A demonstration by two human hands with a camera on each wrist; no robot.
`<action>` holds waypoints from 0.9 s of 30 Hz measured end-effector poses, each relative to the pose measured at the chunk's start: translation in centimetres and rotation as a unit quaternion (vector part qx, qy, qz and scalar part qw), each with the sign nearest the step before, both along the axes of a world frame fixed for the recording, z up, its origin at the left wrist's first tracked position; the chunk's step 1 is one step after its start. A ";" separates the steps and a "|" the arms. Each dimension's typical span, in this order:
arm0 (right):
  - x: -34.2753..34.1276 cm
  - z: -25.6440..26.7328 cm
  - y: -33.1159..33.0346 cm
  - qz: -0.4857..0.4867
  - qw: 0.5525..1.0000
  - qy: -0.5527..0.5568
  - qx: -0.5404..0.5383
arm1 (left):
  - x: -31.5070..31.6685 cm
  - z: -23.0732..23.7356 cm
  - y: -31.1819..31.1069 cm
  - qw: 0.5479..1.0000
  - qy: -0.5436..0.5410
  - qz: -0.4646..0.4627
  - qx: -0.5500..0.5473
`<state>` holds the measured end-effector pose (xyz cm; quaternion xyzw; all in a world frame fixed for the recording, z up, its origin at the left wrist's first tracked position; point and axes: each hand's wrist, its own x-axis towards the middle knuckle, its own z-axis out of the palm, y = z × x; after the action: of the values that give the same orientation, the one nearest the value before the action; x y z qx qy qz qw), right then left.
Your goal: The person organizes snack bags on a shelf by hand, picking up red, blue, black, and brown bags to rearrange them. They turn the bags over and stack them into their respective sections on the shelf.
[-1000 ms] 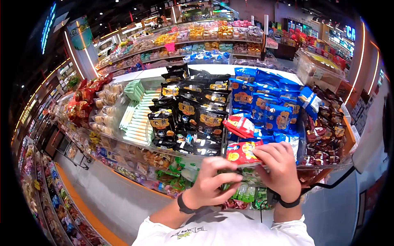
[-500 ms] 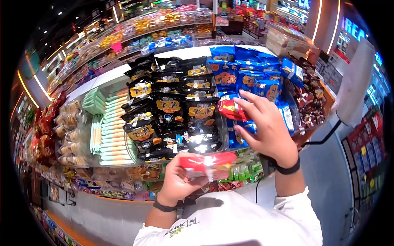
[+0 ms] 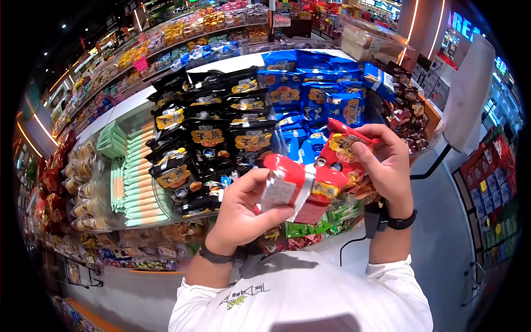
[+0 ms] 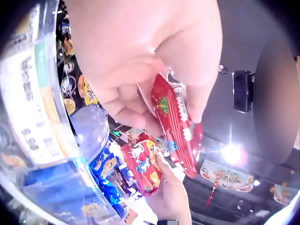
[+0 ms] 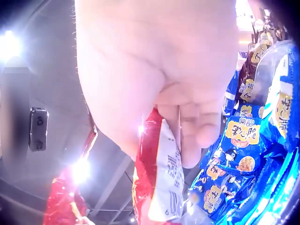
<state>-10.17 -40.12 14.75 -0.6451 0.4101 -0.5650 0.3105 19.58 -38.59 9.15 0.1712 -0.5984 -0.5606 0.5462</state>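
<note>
In the head view my left hand (image 3: 240,213) grips a red snack packet (image 3: 286,170), its white printed back and silvery seam facing me. My right hand (image 3: 392,163) pinches a second red snack packet (image 3: 344,150) between thumb and fingers, its yellow label showing. The two packets overlap in this view, in front of the bin's near edge. From the left wrist, the first packet is seen edge-on beneath the left fingers, with the second beyond it. Blue snack packets (image 5: 236,140) stand beside my right hand in the right wrist view.
Black packets (image 3: 207,135) fill the middle compartment, left of the blue packets. Further left lie pale green wrapped sticks (image 3: 145,185). Dark brown packets (image 3: 406,110) lie at the right. A white padded post (image 3: 470,91) rises at the right, with a black cable below.
Both red packets were at the front of the blue section. My left hand took one towards me; my right hand then lifted the other and brought it beside the first.
</note>
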 end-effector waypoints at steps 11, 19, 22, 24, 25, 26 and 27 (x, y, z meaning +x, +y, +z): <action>-6.3 -3.0 2.6 0.001 0.996 -0.061 -0.070 | -7.1 -0.7 0.4 0.969 -0.054 0.228 -0.078; -3.5 -5.3 0.5 0.092 0.991 -0.087 -0.038 | -13.0 0.3 1.6 0.939 -0.195 0.222 -0.176; -2.6 -5.9 -0.3 0.138 0.981 -0.134 -0.010 | -11.4 -0.3 2.5 0.928 -0.266 0.203 -0.162; -2.1 -6.4 -0.6 0.156 0.980 -0.125 -0.007 | -11.0 -0.7 3.5 0.925 -0.283 0.218 -0.132; -1.6 -6.4 -0.6 0.160 0.978 -0.133 -0.005 | -11.5 -1.0 4.1 0.924 -0.276 0.241 -0.108; -1.2 -6.5 -0.6 0.167 0.976 -0.138 0.004 | -11.6 -1.2 4.3 0.915 -0.282 0.268 -0.110; -0.9 -6.6 -0.6 0.172 0.975 -0.142 0.012 | -11.7 -1.5 4.5 0.905 -0.287 0.295 -0.111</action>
<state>-11.03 -40.75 8.20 -0.6155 0.2511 -0.5840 0.4658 7.87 -34.06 7.69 0.4315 -0.7102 -0.2304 0.5063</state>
